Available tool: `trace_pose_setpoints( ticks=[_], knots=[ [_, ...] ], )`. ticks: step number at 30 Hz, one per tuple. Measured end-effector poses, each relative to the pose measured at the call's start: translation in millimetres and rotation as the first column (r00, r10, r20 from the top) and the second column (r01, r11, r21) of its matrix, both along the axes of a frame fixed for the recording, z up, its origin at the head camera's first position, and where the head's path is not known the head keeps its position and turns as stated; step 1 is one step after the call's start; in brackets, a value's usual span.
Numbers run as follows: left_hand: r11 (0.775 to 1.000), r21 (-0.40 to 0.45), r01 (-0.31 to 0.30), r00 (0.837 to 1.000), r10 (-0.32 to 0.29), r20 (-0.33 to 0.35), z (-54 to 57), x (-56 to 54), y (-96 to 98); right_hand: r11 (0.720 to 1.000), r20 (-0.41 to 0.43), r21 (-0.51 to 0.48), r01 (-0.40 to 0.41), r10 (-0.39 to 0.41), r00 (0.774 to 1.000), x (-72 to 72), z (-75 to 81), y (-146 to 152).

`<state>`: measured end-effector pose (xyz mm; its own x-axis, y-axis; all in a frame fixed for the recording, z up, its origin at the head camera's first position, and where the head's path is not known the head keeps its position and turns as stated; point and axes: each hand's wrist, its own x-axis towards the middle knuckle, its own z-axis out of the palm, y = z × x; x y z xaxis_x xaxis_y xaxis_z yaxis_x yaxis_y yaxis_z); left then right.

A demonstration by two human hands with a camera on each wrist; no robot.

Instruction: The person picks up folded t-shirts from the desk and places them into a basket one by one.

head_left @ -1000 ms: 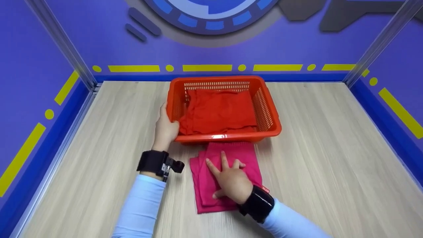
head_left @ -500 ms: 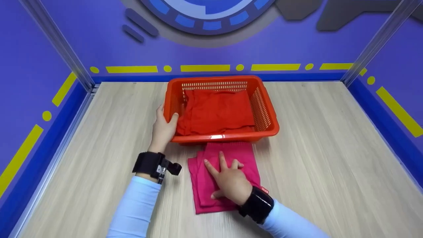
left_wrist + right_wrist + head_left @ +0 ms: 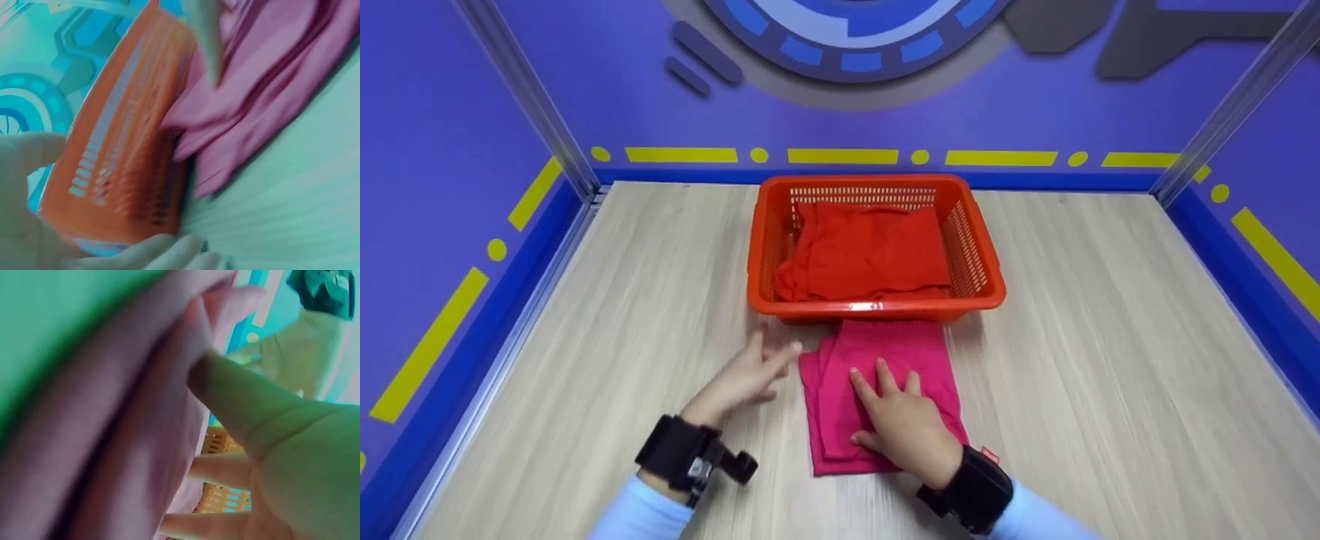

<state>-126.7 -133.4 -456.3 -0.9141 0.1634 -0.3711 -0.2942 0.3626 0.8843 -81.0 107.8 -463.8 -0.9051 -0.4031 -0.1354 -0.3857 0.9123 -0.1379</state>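
Note:
Folded pink cloth (image 3: 892,345), seemingly a garment with a ribbed band and a small red tag, lies on the table just in front of the orange plastic basket (image 3: 877,309). My right hand (image 3: 911,427) rests on this cloth with its fingers spread. To the left of the cloth, my left hand (image 3: 742,379) is in the air with fingers extended, apart from both the basket and the cloth. Inside the basket lies a folded red cloth (image 3: 870,251). The left wrist view shows the basket's perforated side (image 3: 124,152) between my thumb and fingers, blurred by motion.
The wooden table (image 3: 1110,360) extends to both sides of the basket. Behind it rises a blue panel (image 3: 840,127) with yellow dashes, and side panels (image 3: 435,225) stand left and right. Metal posts mark the corners.
My left hand has let go of the basket's left rim and moved down toward the near side, left of the pink cloth. My right hand stays on the cloth, its fingers slightly shifted.

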Motion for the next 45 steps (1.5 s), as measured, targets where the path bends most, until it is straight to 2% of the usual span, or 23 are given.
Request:
trace_pose_setpoints(
  ticks=[4, 6, 9, 11, 13, 15, 17, 21, 23, 24, 28, 31, 36, 38, 45],
  knots=[
    [0.987, 0.157, 0.036, 0.992, -0.054, 0.112, -8.8, 22.8, 3.2, 0.983, -0.019, -0.181, -0.014, 0.011, 1.000, -5.3, 3.1, 23.5],
    [0.974, 0.222, 0.043, 0.986, -0.077, 0.149, -11.5, 31.1, 3.6, 0.955, -0.012, -0.296, -0.002, -0.002, 1.000, -11.4, 4.1, 38.0],
    [0.948, 0.317, 0.038, 0.977, -0.102, 0.188, -15.5, 39.6, 5.0, 0.888, 0.032, -0.454, 0.073, -0.065, 0.997, -19.3, 4.2, 60.2],
    [0.926, 0.375, 0.028, 0.973, -0.111, 0.201, -19.3, 42.6, 7.1, 0.826, 0.080, -0.539, 0.162, -0.142, 0.987, -22.6, 2.9, 74.2],
    [0.907, 0.420, 0.014, 0.973, -0.109, 0.204, -23.3, 44.6, 10.3, 0.755, 0.131, -0.603, 0.257, -0.224, 0.966, -23.7, 0.7, 86.4],
    [0.893, 0.450, -0.007, 0.973, -0.098, 0.210, -27.0, 46.5, 13.7, 0.669, 0.221, -0.650, 0.361, -0.288, 0.932, -22.8, -2.4, 96.3],
    [0.885, 0.465, -0.020, 0.973, -0.090, 0.213, -30.2, 47.7, 17.8, 0.578, 0.332, -0.679, 0.452, -0.307, 0.892, -20.8, -7.9, 105.5],
    [0.870, 0.492, -0.018, 0.973, -0.099, 0.210, -34.0, 49.8, 25.9, 0.396, 0.553, -0.701, 0.593, -0.223, 0.803, -15.8, -18.2, 120.1],
    [0.864, 0.503, -0.004, 0.973, -0.113, 0.203, -35.2, 50.0, 30.6, 0.331, 0.621, -0.699, 0.634, -0.159, 0.767, -14.3, -21.5, 125.3],
    [0.861, 0.508, 0.003, 0.973, -0.119, 0.196, -35.6, 49.8, 32.9, 0.309, 0.647, -0.695, 0.649, -0.125, 0.752, -13.9, -22.7, 126.9],
    [0.851, 0.525, 0.018, 0.975, -0.130, 0.178, -37.3, 49.2, 43.1, 0.271, 0.702, -0.684, 0.678, -0.010, 0.712, -13.1, -26.7, 128.1],
    [0.839, 0.543, 0.012, 0.975, -0.130, 0.180, -38.9, 48.5, 49.4, 0.233, 0.712, -0.691, 0.684, 0.061, 0.699, -12.8, -30.2, 125.8],
    [0.834, 0.552, -0.006, 0.974, -0.120, 0.191, -40.4, 48.9, 57.1, 0.157, 0.722, -0.692, 0.704, 0.134, 0.679, -11.8, -35.4, 119.0],
    [0.835, 0.551, -0.008, 0.976, -0.113, 0.185, -41.0, 49.4, 60.4, 0.150, 0.725, -0.688, 0.710, 0.143, 0.673, -12.2, -36.6, 115.8],
    [0.815, 0.580, -0.002, 0.982, -0.108, 0.154, -44.8, 50.7, 68.8, 0.173, 0.708, -0.705, 0.687, 0.115, 0.697, -14.8, -39.4, 108.5]
  ],
)
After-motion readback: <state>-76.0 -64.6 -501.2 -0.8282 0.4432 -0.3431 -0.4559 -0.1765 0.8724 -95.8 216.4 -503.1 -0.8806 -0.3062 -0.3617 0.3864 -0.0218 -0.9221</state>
